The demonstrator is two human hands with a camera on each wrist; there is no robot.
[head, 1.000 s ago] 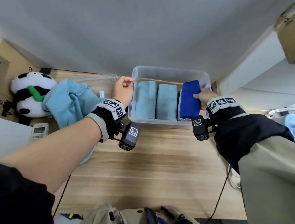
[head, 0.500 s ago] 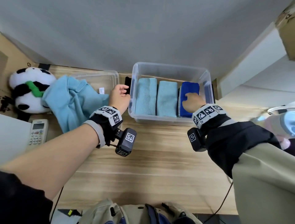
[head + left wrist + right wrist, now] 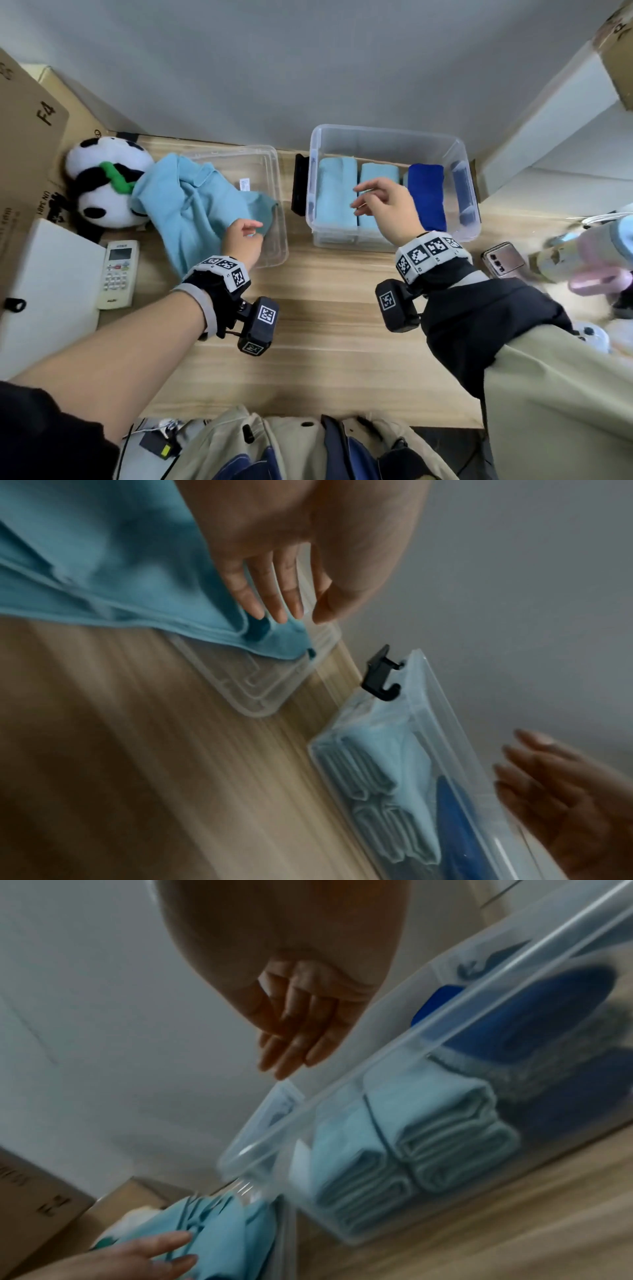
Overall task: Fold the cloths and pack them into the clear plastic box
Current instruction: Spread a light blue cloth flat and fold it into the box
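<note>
The clear plastic box (image 3: 387,132) stands at the back of the wooden table. In it lie two folded light blue cloths (image 3: 337,192) and a folded dark blue cloth (image 3: 426,195) on the right, also seen through the box wall (image 3: 534,1020). My right hand (image 3: 363,198) hovers over the box with relaxed fingers and holds nothing (image 3: 287,1056). A loose light blue cloth (image 3: 191,209) is heaped on the clear lid (image 3: 274,192) to the left. My left hand (image 3: 251,228) reaches its straight fingers onto that cloth's near edge (image 3: 284,610), thumb apart.
A panda plush (image 3: 102,181), a remote control (image 3: 118,274), a white slab (image 3: 44,291) and a cardboard box (image 3: 24,137) crowd the left. A phone (image 3: 503,263) and pastel items (image 3: 589,253) lie at the right. A black latch (image 3: 300,185) hangs on the box's left side.
My right hand put the dark blue cloth into the box, let go, and rose leftward over it. My left hand left the box's side and moved onto the loose cloth.
</note>
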